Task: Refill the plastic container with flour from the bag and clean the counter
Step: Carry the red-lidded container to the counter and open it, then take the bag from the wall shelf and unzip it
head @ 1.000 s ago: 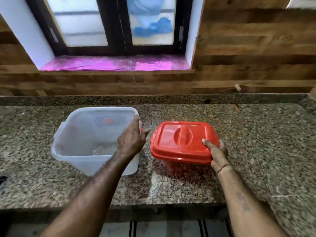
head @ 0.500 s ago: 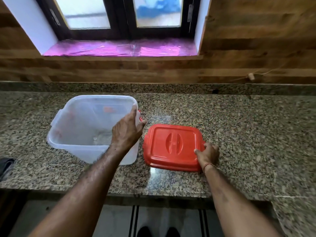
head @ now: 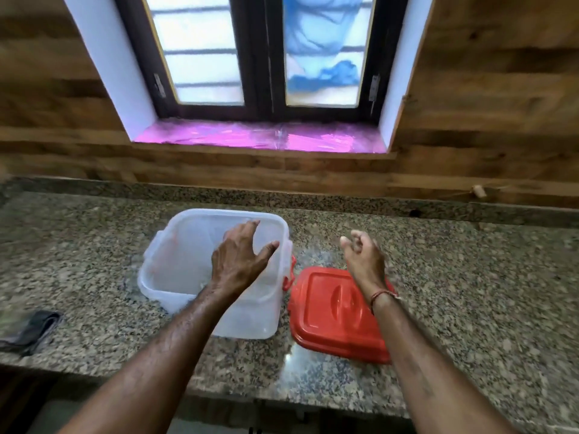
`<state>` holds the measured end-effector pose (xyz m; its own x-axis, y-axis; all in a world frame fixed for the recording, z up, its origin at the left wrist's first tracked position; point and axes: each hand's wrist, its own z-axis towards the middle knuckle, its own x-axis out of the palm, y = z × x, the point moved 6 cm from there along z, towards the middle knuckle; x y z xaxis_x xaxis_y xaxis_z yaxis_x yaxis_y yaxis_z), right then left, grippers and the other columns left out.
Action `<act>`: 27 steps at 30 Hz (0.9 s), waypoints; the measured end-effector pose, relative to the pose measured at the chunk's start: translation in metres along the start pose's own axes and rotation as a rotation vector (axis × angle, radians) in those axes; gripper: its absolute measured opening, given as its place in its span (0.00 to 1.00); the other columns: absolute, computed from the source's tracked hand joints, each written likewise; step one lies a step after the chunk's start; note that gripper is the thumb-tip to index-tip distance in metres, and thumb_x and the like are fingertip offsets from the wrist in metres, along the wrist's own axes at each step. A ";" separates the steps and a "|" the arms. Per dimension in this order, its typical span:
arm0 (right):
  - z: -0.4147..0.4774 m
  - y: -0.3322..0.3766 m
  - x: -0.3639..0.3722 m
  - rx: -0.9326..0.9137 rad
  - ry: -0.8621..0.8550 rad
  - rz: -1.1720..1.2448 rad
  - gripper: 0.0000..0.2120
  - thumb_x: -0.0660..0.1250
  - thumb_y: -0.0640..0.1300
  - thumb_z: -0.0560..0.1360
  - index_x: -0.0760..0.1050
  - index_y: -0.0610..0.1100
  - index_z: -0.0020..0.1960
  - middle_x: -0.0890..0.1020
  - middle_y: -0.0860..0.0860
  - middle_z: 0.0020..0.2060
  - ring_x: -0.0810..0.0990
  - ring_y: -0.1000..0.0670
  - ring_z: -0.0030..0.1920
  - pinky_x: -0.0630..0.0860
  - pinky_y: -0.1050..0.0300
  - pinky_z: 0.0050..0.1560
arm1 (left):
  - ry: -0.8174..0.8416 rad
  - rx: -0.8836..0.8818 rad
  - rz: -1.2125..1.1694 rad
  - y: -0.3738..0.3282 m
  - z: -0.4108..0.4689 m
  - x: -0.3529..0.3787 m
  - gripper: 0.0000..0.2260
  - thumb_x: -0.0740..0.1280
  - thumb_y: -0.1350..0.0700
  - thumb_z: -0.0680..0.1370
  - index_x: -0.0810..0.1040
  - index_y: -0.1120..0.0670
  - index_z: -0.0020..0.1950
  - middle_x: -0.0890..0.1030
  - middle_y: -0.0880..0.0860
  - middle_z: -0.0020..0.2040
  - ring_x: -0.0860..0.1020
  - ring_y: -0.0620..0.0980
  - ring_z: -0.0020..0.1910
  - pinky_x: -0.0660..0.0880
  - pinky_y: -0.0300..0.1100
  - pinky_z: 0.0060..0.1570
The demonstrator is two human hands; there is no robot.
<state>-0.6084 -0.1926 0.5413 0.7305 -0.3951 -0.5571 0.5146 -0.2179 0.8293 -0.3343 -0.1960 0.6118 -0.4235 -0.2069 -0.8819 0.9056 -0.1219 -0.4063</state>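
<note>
Two grips hold nothing: my left grip [head: 241,261] spreads wide over the open plastic container [head: 185,264] on the tabletop [head: 470,292], closer than my loose right grip [head: 365,261] above the red lid [head: 332,317] beside it.

Clear plastic container [head: 185,264] stands upright on granite worktop [head: 470,292], open-topped, contents too blurred to tell. Red lid [head: 332,321] lies flat just beside it on the right. Left grip [head: 241,258] is over the container mouth, fingers spread and relaxed, tips near far rim; contact unclear. Right grip [head: 365,261] is above the lid's far edge, fingers loosely curled, holding nothing; red thread [head: 383,295] on wrist. Dark cloth [head: 31,330] at worktop's left edge, well apart. Window [head: 263,51] behind, pink film [head: 257,137] on sill, wood-panel wall around
</note>
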 end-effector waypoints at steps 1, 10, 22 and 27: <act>0.005 0.027 0.005 -0.052 0.001 0.017 0.20 0.66 0.58 0.78 0.77 0.49 0.65 0.81 0.45 0.58 0.81 0.46 0.53 0.79 0.51 0.52 | -0.022 -0.002 0.016 0.012 0.007 -0.012 0.30 0.67 0.37 0.78 0.71 0.49 0.77 0.75 0.53 0.73 0.71 0.55 0.72 0.74 0.53 0.62; -0.026 0.293 0.121 -0.505 0.097 0.084 0.17 0.67 0.53 0.79 0.79 0.46 0.64 0.81 0.45 0.58 0.80 0.46 0.57 0.76 0.50 0.61 | -0.290 -0.018 0.075 0.171 0.058 -0.185 0.30 0.68 0.37 0.77 0.73 0.52 0.74 0.76 0.53 0.72 0.73 0.56 0.71 0.74 0.53 0.66; -0.083 0.561 0.289 -0.807 0.168 0.036 0.20 0.61 0.60 0.80 0.75 0.52 0.67 0.79 0.47 0.60 0.80 0.45 0.58 0.77 0.49 0.57 | -0.533 -0.110 0.122 0.367 0.104 -0.416 0.31 0.69 0.38 0.77 0.72 0.52 0.75 0.77 0.51 0.71 0.75 0.55 0.69 0.74 0.50 0.62; -0.076 0.677 0.350 -0.933 0.191 0.075 0.21 0.60 0.62 0.79 0.73 0.55 0.68 0.77 0.51 0.61 0.80 0.45 0.58 0.76 0.50 0.57 | -0.665 -0.154 0.210 0.426 0.142 -0.506 0.30 0.68 0.37 0.76 0.72 0.50 0.74 0.78 0.50 0.68 0.76 0.55 0.67 0.75 0.49 0.60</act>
<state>0.0294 -0.4109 0.9041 0.7945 -0.2087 -0.5703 0.5540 0.6338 0.5398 0.2624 -0.2812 0.9191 -0.1194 -0.7654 -0.6324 0.9419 0.1141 -0.3159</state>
